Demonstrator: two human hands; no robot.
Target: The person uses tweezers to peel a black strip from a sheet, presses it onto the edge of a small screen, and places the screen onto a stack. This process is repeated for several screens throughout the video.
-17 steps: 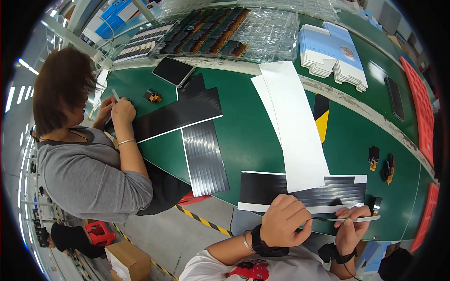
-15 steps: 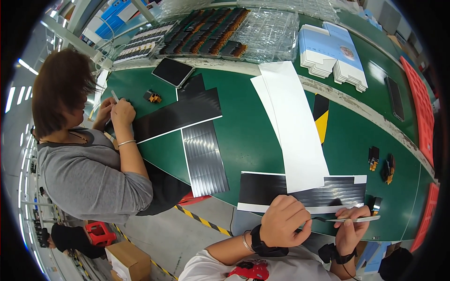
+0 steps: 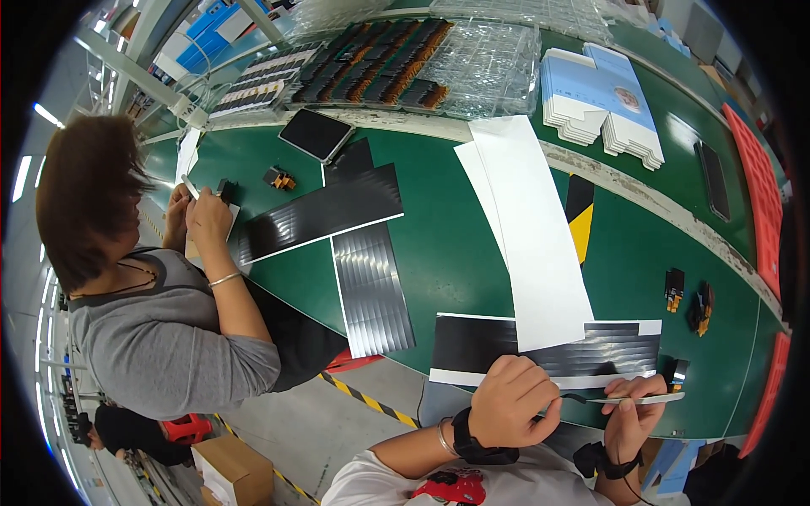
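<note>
My left hand (image 3: 515, 401) is closed at the table's near edge, thumb and forefinger pinched by one end of a thin black strip (image 3: 575, 397). The strip runs from those fingertips to a thin, flat, pale piece (image 3: 671, 397), seen almost edge-on. My right hand (image 3: 631, 413) grips that piece between thumb and fingers. Just beyond both hands lies a black adhesive sheet (image 3: 472, 337) with white borders and shiny strips. Long white sheets (image 3: 536, 228) overlap its far edge. A small black part with an orange end (image 3: 677, 371) lies close to my right hand.
More small black-and-orange parts (image 3: 700, 308) lie at the right. Trays of such parts (image 3: 371, 63) and stacked blue-white cartons (image 3: 599, 101) stand along the back. A co-worker (image 3: 169, 329) sits at the left, near black sheets (image 3: 325, 211) and a dark phone-like device (image 3: 316, 135).
My hands hold nearly the same pose, both still pinching. The co-worker has shifted left, and their hands have moved left, uncovering a small black part. The whole view has shifted slightly.
</note>
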